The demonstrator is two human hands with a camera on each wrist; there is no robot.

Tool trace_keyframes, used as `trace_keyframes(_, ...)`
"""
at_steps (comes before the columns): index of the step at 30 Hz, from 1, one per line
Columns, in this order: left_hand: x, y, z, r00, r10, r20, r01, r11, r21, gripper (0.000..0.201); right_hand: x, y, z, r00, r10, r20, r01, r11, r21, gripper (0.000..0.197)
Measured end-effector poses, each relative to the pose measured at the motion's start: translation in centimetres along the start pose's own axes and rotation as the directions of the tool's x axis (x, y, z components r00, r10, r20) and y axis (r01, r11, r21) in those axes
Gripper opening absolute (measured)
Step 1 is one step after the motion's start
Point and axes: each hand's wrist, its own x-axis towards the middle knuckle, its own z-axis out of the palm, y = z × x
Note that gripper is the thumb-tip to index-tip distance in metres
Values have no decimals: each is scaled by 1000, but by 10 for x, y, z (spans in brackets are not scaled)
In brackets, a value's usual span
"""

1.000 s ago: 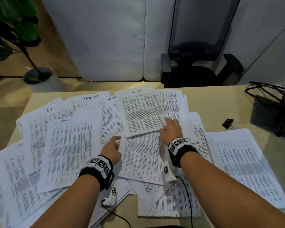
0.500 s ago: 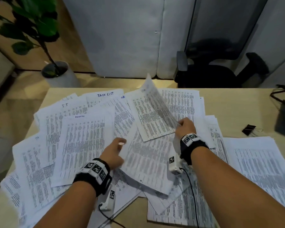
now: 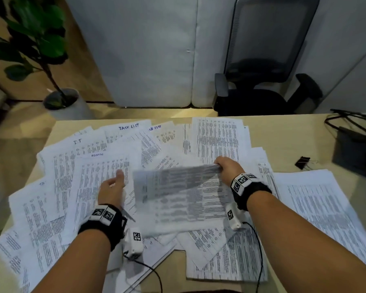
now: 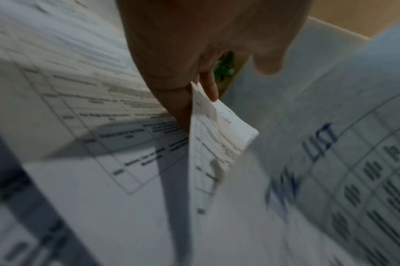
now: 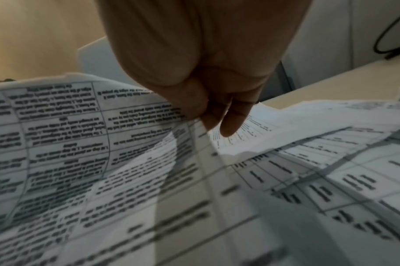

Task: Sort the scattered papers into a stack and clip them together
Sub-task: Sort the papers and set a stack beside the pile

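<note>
Many printed sheets [image 3: 97, 182] lie scattered and overlapping across the wooden table [image 3: 283, 140]. My right hand [image 3: 220, 166] pinches the far edge of one sheet [image 3: 178, 197] between thumb and fingers and holds it off the pile, blurred with motion; the right wrist view shows the same right hand [image 5: 201, 115] on that curled sheet [image 5: 57, 126]. Left of it, my left hand [image 3: 114, 185] sits over the papers. In the left wrist view this left hand [image 4: 194, 86] pinches the edge of another sheet [image 4: 217, 135]. A black binder clip [image 3: 303, 162] lies on bare table at the right.
A squared pile of sheets [image 3: 317, 208] lies at the right. A black box with cables [image 3: 355, 149] stands at the table's right edge. Beyond the far edge are an office chair [image 3: 262, 81] and a potted plant [image 3: 59, 100].
My right hand has lifted a sheet off the far middle of the pile and drawn it toward me over the centre. My left hand has stayed near the pile's middle left.
</note>
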Motion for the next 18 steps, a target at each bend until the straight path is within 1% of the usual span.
trace_keyframes(1, -3, 0, 2, 999, 26, 40, -26, 1000, 5, 70, -1, -4, -2, 1000, -11, 21, 12, 999, -40, 31)
trace_keyframes(3, -13, 5, 4, 987, 96, 130, -103, 994, 48, 59, -1, -11, -3, 999, -27, 23, 29, 995, -91, 37)
trace_keyframes(4, -17, 8, 6, 977, 128, 168, -144, 986, 85, 54, -1, -13, -2, 999, -35, -1, 35, 994, -104, 38)
trace_keyframes(5, -21, 10, 8, 966, 157, 205, -184, 975, 122, 54, -1, -16, -2, 999, -40, -32, 36, 993, -116, 38)
trace_keyframes(7, -28, 11, 11, 937, 190, 292, -251, 950, 188, 62, -2, -20, 2, 994, -47, -99, 33, 989, -142, 38)
trace_keyframes(9, -36, 11, 11, 908, 223, 353, -315, 921, 228, 70, -3, -23, 4, 988, -43, -151, 14, 982, -186, 34)
trace_keyframes(10, -39, 10, 11, 901, 231, 368, -322, 923, 208, 75, -4, -24, 4, 984, -39, -175, 0, 976, -218, 32)
trace_keyframes(12, -45, 9, 11, 903, 227, 365, -282, 954, 104, 84, -6, -25, 4, 973, -37, -229, -28, 962, -271, 29)
trace_keyframes(13, -48, 9, 11, 902, 228, 366, -280, 955, 94, 87, -6, -25, 5, 968, -35, -249, -39, 958, -283, 29)
trace_keyframes(14, -51, 10, 11, 895, 233, 381, -303, 944, 134, 87, -7, -26, 5, 965, -31, -259, -44, 959, -281, 30)
trace_keyframes(15, -52, 9, 11, 887, 240, 394, -346, 911, 224, 80, -8, -27, 5, 965, -30, -259, -40, 964, -262, 32)
trace_keyframes(16, -51, 6, 12, 883, 257, 393, -390, 868, 307, 66, -9, -29, 6, 965, -34, -261, -30, 972, -235, 36)
trace_keyframes(17, -51, 4, 13, 886, 271, 375, -412, 832, 371, 51, -10, -32, 7, 963, -46, -264, -12, 977, -214, 41)
trace_keyframes(18, -51, 2, 14, 887, 299, 353, -433, 804, 407, 42, -10, -36, 8, 960, -74, -270, 15, 976, -215, 48)
